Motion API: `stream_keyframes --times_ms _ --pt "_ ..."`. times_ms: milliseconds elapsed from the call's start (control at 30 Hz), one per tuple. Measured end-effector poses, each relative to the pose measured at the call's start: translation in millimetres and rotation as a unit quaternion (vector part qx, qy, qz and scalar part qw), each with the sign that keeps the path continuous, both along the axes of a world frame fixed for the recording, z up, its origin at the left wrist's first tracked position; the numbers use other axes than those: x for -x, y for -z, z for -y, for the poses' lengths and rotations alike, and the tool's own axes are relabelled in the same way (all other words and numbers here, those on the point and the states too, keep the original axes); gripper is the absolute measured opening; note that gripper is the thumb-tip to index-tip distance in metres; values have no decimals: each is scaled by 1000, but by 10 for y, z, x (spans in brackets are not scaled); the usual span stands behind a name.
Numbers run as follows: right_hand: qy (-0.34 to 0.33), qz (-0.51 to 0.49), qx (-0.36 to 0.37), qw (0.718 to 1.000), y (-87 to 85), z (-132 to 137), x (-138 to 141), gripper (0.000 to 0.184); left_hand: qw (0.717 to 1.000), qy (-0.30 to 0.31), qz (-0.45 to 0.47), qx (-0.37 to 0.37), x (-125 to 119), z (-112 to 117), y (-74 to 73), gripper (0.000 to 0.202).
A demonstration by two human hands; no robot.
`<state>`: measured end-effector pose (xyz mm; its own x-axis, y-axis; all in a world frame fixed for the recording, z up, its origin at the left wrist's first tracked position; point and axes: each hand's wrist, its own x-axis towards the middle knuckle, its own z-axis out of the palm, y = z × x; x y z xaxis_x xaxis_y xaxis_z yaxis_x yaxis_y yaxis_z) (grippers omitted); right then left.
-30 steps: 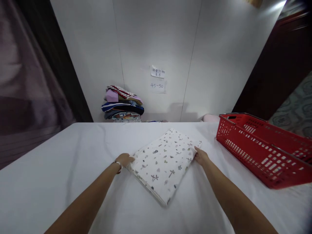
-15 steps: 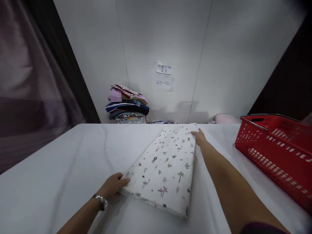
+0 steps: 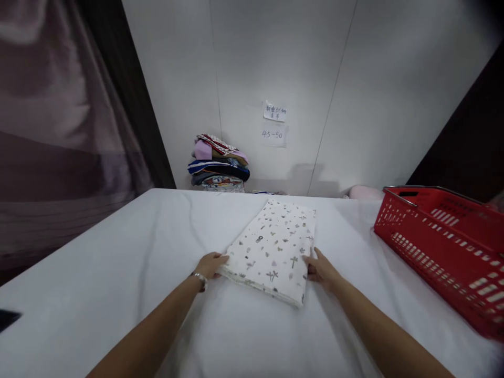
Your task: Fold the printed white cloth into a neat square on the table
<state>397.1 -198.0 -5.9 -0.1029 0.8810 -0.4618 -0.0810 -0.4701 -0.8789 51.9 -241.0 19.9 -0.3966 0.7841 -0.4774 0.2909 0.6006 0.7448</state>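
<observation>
A folded white cloth (image 3: 271,247) printed with small palms and animals lies at a slant on the white-covered table (image 3: 118,262). My left hand (image 3: 211,264), with a silvery band at the wrist, pinches its near left corner between thumb and fingers. At the right edge, toward the near end, my right hand (image 3: 319,268) has its fingertips on the cloth, and the thumb sticks up apart from them. Several layers show along the cloth's near edge.
On the right stands a red plastic basket (image 3: 433,247) with a metal handle. Folded clothes (image 3: 220,165) are piled behind the table's far edge, below paper signs (image 3: 274,135) on the wall. A mauve curtain (image 3: 59,147) hangs at left. A dark object (image 3: 8,318) shows at the left border.
My right hand has slid from the cloth's far right corner back along its right edge toward me. The left hand still grips the near left corner. The view has shifted slightly.
</observation>
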Motion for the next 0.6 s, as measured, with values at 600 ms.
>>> stream_keyframes --times_ms 600 --pt "22 308 -178 934 93 1047 -467 57 995 72 3 -67 -482 747 234 44"
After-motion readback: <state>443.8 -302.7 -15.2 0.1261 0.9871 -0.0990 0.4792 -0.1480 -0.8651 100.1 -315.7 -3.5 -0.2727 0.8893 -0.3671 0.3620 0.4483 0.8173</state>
